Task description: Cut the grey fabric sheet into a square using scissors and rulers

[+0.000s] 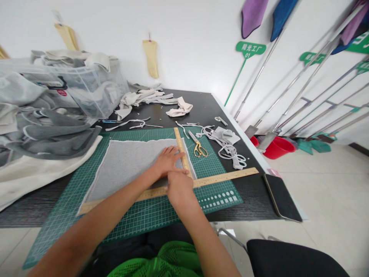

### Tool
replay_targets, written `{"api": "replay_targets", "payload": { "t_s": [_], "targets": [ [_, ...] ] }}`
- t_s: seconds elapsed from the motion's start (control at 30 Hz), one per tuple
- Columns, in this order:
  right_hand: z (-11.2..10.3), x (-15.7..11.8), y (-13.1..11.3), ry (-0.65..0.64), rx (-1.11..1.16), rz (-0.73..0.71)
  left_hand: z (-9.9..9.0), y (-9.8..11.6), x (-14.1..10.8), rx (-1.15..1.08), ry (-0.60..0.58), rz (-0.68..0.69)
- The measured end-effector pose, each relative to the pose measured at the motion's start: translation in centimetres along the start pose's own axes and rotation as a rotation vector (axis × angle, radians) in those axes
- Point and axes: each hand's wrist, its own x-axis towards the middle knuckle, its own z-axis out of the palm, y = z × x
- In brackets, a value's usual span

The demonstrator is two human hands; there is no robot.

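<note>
A grey fabric piece (129, 159) with pale edges lies flat on the green cutting mat (211, 165). One wooden ruler (225, 177) runs across its near edge; a second wooden ruler (179, 138) lies near the fabric's right side and meets the first at an angle. My left hand (169, 161) rests on fabric and upright ruler, fingers spread. Against the rulers' junction, my right hand (180, 184) is closed, its fingers curled; what they hold, if anything, is hidden. Gold-handled scissors (198, 149) lie to the right of the rulers.
Fabric scraps (151, 96) lie at the back of the black table (201, 104). White-handled scissors (240, 161) and scraps lie right of the mat. A phone (282, 197) sits at the right edge. A clear bin (95, 88) and piled cloth (57, 132) stand left.
</note>
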Motion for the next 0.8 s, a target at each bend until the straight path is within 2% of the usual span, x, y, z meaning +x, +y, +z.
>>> {"api": "replay_targets", "payload": {
  "t_s": [0.8],
  "targets": [
    [-0.33, -0.07, -0.03, -0.019, 0.008, 0.003, -0.41, 0.63, -0.12, -0.01, -0.011, -0.003]
  ]
}}
